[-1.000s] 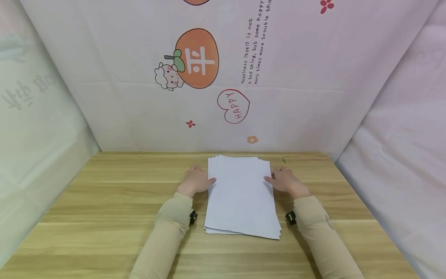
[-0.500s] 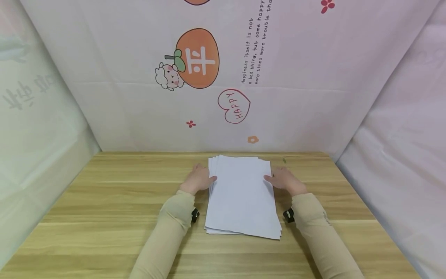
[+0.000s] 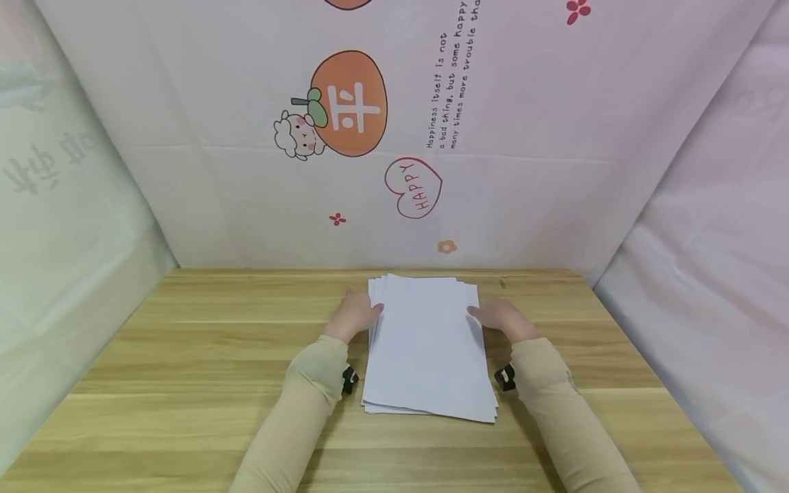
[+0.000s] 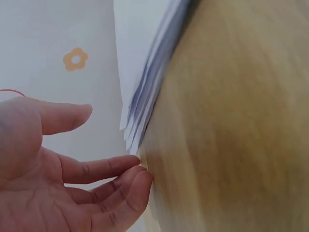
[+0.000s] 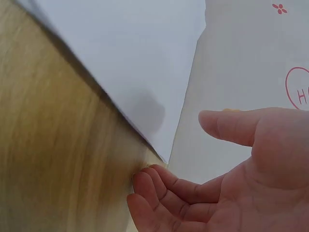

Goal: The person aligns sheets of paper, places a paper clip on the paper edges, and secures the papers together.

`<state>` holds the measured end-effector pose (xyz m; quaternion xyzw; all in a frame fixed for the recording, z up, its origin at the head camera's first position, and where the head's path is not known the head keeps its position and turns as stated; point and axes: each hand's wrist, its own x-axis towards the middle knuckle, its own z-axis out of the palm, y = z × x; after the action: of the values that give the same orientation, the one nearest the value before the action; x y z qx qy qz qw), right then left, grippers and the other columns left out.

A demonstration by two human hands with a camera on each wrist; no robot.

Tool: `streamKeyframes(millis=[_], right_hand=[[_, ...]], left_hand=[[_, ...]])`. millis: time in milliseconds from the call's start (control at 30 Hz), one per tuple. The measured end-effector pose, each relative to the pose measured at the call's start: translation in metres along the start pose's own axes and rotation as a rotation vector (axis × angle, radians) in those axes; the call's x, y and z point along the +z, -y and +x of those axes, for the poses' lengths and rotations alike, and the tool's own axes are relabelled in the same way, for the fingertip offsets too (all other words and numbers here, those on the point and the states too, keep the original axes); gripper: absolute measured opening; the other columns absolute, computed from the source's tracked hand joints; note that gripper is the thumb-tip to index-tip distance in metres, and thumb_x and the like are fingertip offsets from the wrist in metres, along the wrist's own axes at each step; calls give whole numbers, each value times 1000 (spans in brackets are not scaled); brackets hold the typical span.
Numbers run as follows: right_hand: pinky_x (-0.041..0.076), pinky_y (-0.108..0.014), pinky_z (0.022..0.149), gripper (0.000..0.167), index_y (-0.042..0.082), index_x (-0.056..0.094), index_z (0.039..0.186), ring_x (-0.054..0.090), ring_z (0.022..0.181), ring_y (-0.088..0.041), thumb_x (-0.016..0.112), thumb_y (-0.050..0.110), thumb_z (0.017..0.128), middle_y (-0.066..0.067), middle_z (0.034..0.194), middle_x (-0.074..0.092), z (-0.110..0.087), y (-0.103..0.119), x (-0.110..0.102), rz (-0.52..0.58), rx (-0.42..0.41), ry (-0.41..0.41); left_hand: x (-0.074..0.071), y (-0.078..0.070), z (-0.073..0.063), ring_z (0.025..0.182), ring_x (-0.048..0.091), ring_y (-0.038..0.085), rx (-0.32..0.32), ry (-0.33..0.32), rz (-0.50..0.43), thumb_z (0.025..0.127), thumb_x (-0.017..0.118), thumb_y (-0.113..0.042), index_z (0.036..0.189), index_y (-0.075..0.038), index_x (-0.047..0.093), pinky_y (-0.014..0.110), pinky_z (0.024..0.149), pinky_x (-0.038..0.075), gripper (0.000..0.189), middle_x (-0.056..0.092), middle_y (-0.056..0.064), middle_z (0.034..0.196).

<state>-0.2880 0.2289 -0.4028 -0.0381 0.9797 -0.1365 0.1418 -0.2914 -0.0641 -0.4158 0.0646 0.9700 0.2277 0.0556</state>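
Note:
A loose stack of white paper sheets lies on the wooden table, its edges slightly fanned out. My left hand is at the stack's upper left edge, the thumb over the top sheet in the head view. On the opposite edge, my right hand mirrors it. In the left wrist view the left hand has its thumb apart from the sheets, with loosely bent fingertips beside their corner at the tabletop. The right wrist view shows the right hand likewise, its thumb's shadow falling on the paper.
The wooden table extends to both sides of the paper. A white printed cloth hangs at its back edge, with more white cloth at left and right. A tiny green bit lies behind the right hand.
Both hands and forearms have shifted slightly inward toward the stack, the wrists turning a little and the fingers dropping lower beside the edges. The paper stays where it was.

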Motion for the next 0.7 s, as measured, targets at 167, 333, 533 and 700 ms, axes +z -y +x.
streamKeyframes(millis=[167, 333, 533, 700], right_hand=[[37, -52, 102, 61, -18, 46, 127, 46, 121, -47, 38, 35, 97, -36, 130, 47, 1, 2, 0, -12, 2, -2], [39, -51, 99, 61, -18, 47, 124, 51, 114, -44, 39, 36, 97, -35, 126, 50, 1, 2, 2, 26, 16, -3], [44, -32, 62, 44, 0, 50, 75, 49, 63, -20, 43, 39, 95, -11, 70, 52, 0, 5, 3, 129, 69, 2], [37, -24, 52, 41, 8, 45, 71, 46, 58, -16, 43, 41, 95, -2, 62, 44, -4, 11, 2, 203, 132, 20]], left_hand=[[0, -3, 0, 115, 51, 44, -21, -2, -3, 98, 48, -32, 82, 7, 65, 50, 102, 39, 46, 53, 33, 125], [1, -8, -2, 106, 53, 40, -71, -3, 5, 99, 46, -31, 83, 6, 65, 48, 95, 41, 44, 59, 30, 116], [1, -13, -3, 93, 51, 35, -154, 3, -35, 98, 45, -32, 91, 6, 65, 44, 81, 44, 43, 57, 26, 106], [2, -15, -3, 105, 52, 41, -147, -3, -51, 98, 46, -30, 95, 7, 65, 49, 92, 42, 42, 59, 28, 113]])
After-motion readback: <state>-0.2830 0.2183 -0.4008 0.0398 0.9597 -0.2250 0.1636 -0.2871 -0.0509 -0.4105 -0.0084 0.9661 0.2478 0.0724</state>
